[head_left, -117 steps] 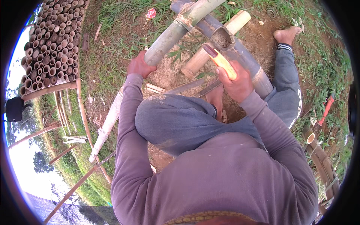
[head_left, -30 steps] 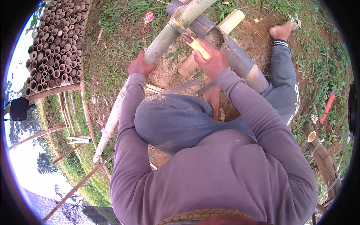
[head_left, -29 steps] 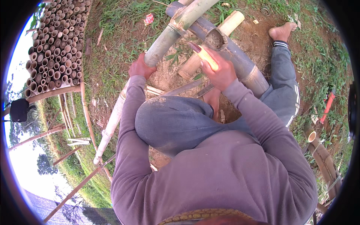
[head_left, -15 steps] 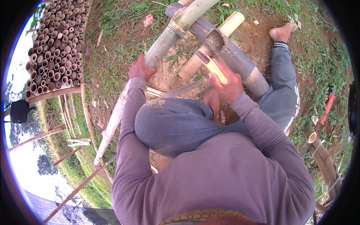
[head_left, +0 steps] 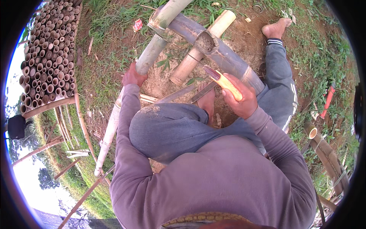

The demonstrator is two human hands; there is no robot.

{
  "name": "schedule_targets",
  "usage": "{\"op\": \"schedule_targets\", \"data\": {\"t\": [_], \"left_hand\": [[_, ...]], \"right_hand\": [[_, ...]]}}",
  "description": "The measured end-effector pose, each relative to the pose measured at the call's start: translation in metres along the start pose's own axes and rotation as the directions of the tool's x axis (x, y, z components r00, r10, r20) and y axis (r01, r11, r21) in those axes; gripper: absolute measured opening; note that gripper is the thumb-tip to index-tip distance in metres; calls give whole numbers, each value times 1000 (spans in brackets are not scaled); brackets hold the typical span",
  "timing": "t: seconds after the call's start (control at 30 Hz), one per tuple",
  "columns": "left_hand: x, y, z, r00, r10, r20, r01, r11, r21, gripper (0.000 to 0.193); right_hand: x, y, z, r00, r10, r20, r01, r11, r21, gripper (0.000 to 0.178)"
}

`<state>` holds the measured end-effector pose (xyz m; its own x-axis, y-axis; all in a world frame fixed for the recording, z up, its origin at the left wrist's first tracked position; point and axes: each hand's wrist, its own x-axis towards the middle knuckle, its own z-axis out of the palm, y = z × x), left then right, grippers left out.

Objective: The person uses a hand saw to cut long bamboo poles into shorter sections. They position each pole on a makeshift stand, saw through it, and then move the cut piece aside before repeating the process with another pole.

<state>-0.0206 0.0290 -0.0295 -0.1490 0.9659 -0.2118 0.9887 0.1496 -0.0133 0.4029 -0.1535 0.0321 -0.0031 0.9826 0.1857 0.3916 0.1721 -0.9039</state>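
My left hand (head_left: 134,75) is wrapped round a pale green-white bamboo pole (head_left: 149,55), which slopes down to the lower left. A narrow break separates the pole's top end from another bamboo length (head_left: 167,15), which lies across a dark, thick bamboo (head_left: 232,63). In my right hand (head_left: 241,96) is the yellowish wooden handle of a handsaw (head_left: 228,84). Its thin blade appears nearly edge-on, pointing up and left toward the break. The dark bamboo has an open notch (head_left: 206,42) and crosses over a pale bamboo piece (head_left: 183,70).
Flat strips (head_left: 204,92) lie beside my bare foot (head_left: 206,103). Stacked bamboo cups (head_left: 49,57) fill a rack at the far left. A red-orange tool (head_left: 328,102) and more bamboo (head_left: 324,152) lie at the right. Sawdust and grass cover the ground.
The pole, whole before, is now parted near its crossing with the dark bamboo. My left hand's section has dropped slightly from the upper length. My right hand has drawn down and right with the saw.
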Motion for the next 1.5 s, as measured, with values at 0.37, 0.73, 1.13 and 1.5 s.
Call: {"op": "schedule_targets", "data": {"t": [0.37, 0.73, 1.13, 1.5], "left_hand": [[-114, -3, -42, 980, 185, -75, -198, 950, -243, 67], [-262, -61, -11, 525, -517, -676, 123, 832, -541, 90], [-255, -190, 108, 515, -747, 420, -700, -650, -296, 57], [-263, -111, 56, 446, -799, 403, -803, -556, -214, 49]], "right_hand": [[32, 0, 19, 963, -6, 269, 47, 989, -144, 72], [91, 20, 101, 786, 449, 425, -591, 747, 305, 48], [104, 71, 98, 987, 151, 61, -163, 935, 316, 27], [275, 76, 73, 967, 58, 246, -104, 979, 178, 43]]}}
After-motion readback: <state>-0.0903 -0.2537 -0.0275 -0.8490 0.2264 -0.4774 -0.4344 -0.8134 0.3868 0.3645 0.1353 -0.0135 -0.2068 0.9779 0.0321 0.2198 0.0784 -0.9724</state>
